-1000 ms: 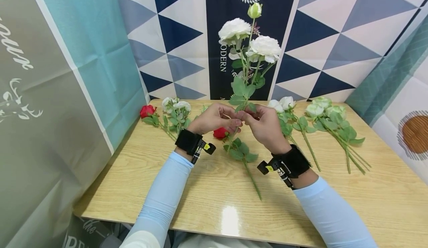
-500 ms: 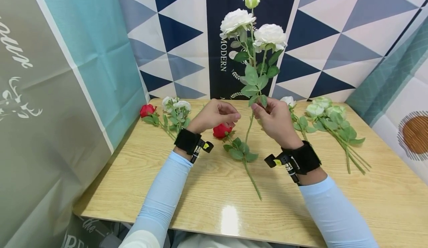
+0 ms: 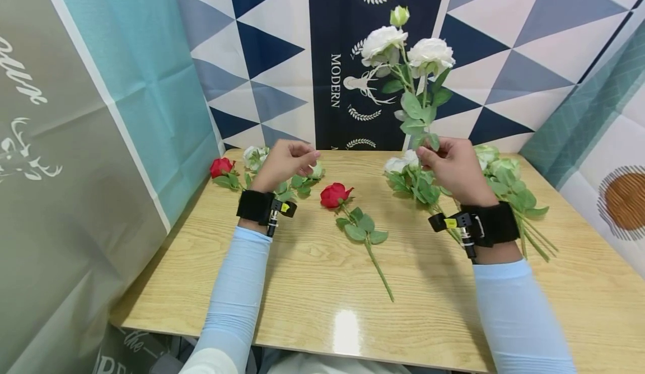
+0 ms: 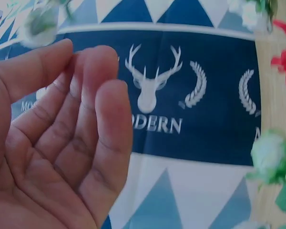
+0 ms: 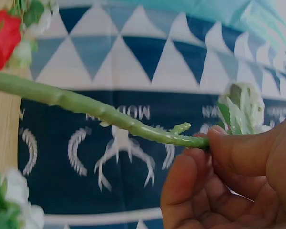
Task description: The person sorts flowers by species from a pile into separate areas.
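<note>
A white artificial flower (image 3: pixel 430 56) with two full blooms and a pale bud stands upright above the table, its stem pinched between the thumb and fingers of my right hand (image 3: pixel 456 169). In the right wrist view the bare green stem (image 5: pixel 105 112) runs left from the pinch. My left hand (image 3: pixel 287 164) hangs in the air at the left with nothing in it, its fingers loosely bent; the left wrist view shows the bare palm (image 4: pixel 62 176). Between the hands, a red rose (image 3: pixel 335 195) lies on the table with its stem pointing toward the front.
On the wooden table (image 3: pixel 302 284), another red rose (image 3: pixel 221 167) and white flowers (image 3: pixel 254 157) lie at the back left, partly behind my left hand. White roses (image 3: pixel 400 163) lie below my right hand, and pale green flowers (image 3: pixel 505 169) further right. A patterned cloth (image 3: pixel 272 83) hangs behind.
My left hand has let go of the stem and moved left. My right hand has carried the white flower to the right.
</note>
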Demonstrator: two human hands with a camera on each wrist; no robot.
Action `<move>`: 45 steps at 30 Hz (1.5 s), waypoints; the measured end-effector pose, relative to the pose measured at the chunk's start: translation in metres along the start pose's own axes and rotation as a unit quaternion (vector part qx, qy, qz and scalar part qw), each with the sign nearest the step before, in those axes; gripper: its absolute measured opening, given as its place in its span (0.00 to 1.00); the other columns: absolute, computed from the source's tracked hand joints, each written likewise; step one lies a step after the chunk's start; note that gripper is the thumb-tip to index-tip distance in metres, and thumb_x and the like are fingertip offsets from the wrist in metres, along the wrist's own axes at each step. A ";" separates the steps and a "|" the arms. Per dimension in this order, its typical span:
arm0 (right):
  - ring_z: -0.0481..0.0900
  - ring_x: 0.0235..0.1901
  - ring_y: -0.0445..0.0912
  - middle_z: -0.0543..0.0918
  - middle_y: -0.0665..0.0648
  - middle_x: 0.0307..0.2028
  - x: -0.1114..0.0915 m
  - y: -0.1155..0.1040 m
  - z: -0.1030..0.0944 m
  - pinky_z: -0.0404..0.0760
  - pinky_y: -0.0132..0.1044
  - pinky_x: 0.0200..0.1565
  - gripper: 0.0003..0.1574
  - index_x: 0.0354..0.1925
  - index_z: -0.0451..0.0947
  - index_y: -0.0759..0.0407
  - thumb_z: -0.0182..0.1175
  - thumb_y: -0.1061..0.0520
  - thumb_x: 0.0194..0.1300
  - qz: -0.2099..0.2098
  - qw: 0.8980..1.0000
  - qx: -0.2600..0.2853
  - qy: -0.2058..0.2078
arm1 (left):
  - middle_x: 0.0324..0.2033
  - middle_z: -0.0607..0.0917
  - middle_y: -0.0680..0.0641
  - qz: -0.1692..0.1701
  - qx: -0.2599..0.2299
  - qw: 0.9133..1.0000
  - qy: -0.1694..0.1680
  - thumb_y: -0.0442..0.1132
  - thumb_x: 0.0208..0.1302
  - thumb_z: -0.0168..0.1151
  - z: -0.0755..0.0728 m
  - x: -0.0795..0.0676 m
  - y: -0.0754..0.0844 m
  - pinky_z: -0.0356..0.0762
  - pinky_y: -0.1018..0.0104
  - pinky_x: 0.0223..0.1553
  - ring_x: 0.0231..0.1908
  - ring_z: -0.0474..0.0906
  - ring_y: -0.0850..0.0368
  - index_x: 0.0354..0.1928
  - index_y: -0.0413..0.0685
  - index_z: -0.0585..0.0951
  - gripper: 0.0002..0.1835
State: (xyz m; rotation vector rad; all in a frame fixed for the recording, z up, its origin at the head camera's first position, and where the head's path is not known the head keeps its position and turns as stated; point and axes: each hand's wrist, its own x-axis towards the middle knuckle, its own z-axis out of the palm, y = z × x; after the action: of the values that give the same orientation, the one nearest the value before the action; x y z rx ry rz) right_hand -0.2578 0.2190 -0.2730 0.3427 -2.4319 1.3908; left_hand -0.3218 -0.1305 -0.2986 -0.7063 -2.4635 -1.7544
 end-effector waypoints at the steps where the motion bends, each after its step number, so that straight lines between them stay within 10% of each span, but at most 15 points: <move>1: 0.75 0.33 0.48 0.78 0.62 0.33 0.001 0.004 -0.004 0.75 0.31 0.33 0.19 0.36 0.73 0.71 0.56 0.55 0.78 0.010 1.000 -0.008 -0.004 | 0.34 0.87 0.38 -0.005 0.000 1.000 0.007 0.42 0.72 0.66 -0.004 -0.001 -0.001 0.86 0.56 0.38 0.35 0.85 0.36 0.42 0.38 0.87 0.12; 8: 0.68 0.31 0.47 0.76 0.57 0.32 0.010 0.040 -0.029 0.67 0.37 0.34 0.21 0.35 0.71 0.69 0.53 0.52 0.80 0.063 0.997 -0.042 -0.030 | 0.38 0.87 0.36 -0.077 0.055 0.995 0.046 0.46 0.74 0.64 -0.021 -0.007 -0.007 0.86 0.58 0.37 0.38 0.86 0.38 0.44 0.37 0.87 0.16; 15: 0.64 0.32 0.47 0.75 0.72 0.56 0.013 0.074 -0.045 0.64 0.41 0.36 0.25 0.26 0.63 0.58 0.50 0.51 0.82 0.125 0.987 -0.054 -0.085 | 0.34 0.86 0.39 -0.150 0.108 0.981 0.054 0.45 0.75 0.62 -0.032 -0.012 -0.017 0.79 0.65 0.30 0.32 0.85 0.45 0.36 0.39 0.84 0.15; 20: 0.57 0.23 0.46 0.71 0.61 0.32 0.017 0.097 -0.045 0.62 0.44 0.31 0.24 0.26 0.68 0.58 0.50 0.50 0.82 0.162 0.978 -0.071 -0.114 | 0.22 0.83 0.40 -0.192 0.199 0.960 0.042 0.47 0.76 0.61 -0.040 -0.015 -0.027 0.68 0.62 0.26 0.20 0.75 0.52 0.23 0.42 0.81 0.22; 26: 0.54 0.18 0.43 0.70 0.56 0.29 0.022 0.125 -0.036 0.65 0.44 0.32 0.29 0.21 0.53 0.50 0.48 0.57 0.82 0.194 0.966 -0.042 -0.168 | 0.12 0.77 0.48 -0.259 0.235 0.936 0.042 0.50 0.74 0.62 -0.045 -0.012 -0.039 0.66 0.61 0.21 0.16 0.72 0.53 0.18 0.47 0.79 0.25; 31: 0.57 0.15 0.43 0.63 0.50 0.15 0.021 0.143 -0.028 0.66 0.41 0.29 0.31 0.17 0.62 0.51 0.50 0.57 0.81 0.211 0.956 -0.066 -0.193 | 0.11 0.75 0.47 -0.273 0.260 0.926 0.034 0.52 0.74 0.62 -0.045 -0.010 -0.045 0.68 0.59 0.22 0.13 0.68 0.54 0.14 0.48 0.75 0.28; 45: 0.69 0.19 0.48 0.76 0.53 0.17 0.020 0.147 -0.024 0.69 0.43 0.30 0.21 0.32 0.81 0.67 0.57 0.52 0.76 0.226 0.953 -0.129 -0.154 | 0.13 0.79 0.46 -0.293 0.343 0.891 0.050 0.42 0.68 0.66 -0.041 -0.015 -0.050 0.75 0.58 0.27 0.17 0.75 0.52 0.28 0.37 0.86 0.16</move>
State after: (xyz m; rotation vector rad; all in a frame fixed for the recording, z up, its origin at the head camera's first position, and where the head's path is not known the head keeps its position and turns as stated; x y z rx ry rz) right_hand -0.3256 0.3119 -0.3703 -0.0784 -3.0517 1.2261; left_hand -0.3368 -0.1855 -0.3330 0.2059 -3.0991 -0.7958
